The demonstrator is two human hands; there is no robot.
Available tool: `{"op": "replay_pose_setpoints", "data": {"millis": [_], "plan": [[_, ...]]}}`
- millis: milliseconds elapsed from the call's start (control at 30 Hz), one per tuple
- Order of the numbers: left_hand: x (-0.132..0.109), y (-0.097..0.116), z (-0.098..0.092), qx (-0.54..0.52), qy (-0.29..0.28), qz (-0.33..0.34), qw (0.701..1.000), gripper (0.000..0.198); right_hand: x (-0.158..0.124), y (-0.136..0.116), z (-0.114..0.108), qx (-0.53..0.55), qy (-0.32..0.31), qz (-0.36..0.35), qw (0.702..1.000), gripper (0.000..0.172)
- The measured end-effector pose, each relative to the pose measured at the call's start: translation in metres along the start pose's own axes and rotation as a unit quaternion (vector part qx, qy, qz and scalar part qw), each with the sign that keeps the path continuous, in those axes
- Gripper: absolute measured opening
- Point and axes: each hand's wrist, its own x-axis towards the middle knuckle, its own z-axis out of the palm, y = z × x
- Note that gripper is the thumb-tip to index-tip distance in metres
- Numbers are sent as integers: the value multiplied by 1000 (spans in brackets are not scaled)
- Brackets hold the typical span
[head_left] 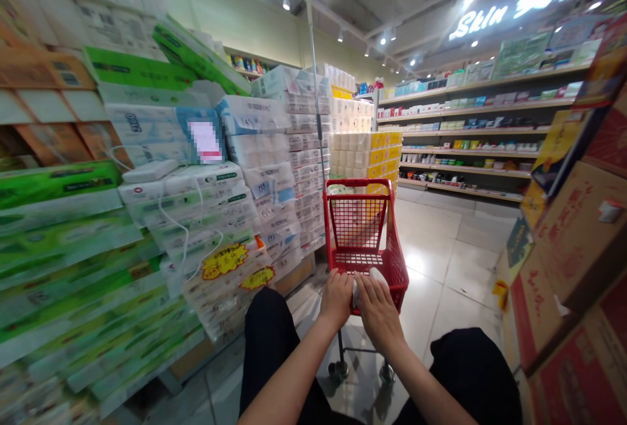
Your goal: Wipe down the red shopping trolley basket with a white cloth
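In front of me stands a small red shopping cart (400, 268) with a grid back panel. Both my hands are close together at its near edge. A small white item (379, 276), perhaps crumpled paper or a soft packet, shows between and behind them; its kind cannot be made out. My left hand (337, 299) is closed, its fingers curled against the white item's left side. Over its near side lies my right hand (378, 313), fingers pressed together and bent round it. The fingertips of both hands are partly hidden.
Tall stacks of packaged tissue paper (267, 170) line the left, with a screen (204, 140) and white cables. Cardboard boxes (578, 236) rise close on the right. Farther off are product shelves (465, 131). Pale floor tiles (435, 249) run between. My knees flank the cart.
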Motion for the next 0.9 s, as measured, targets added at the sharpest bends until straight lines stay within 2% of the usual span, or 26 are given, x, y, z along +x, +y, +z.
{"op": "replay_pose_setpoints", "data": {"millis": [100,233,333,433,533,633,800,900], "plan": [[0,-1,-1,-2,6,2,1000,30,4,0,0,1,-7,-25,1000,58],[-2,-4,-5,-11,-15,25,1000,28,-6,35,-11,-3,-37,-59,998,55],[-3,-4,-7,-16,-15,32,999,31,-18,66,-22,-22,-28,-21,999,54],[-4,0,-4,-16,-11,35,999,37,-27,81,-27,-30,-17,24,999,54],[-4,5,0,-9,1,23,1000,41,-28,71,-21,-24,1,65,998,54],[-3,9,6,3,16,5,1000,47,-22,42,-8,-15,17,84,996,59],[2,7,10,4,30,4,1000,48,-5,-2,2,6,2,31,1000,63],[2,0,3,-17,6,13,1000,52,0,2,-11,53,-12,-14,998,61]]}}
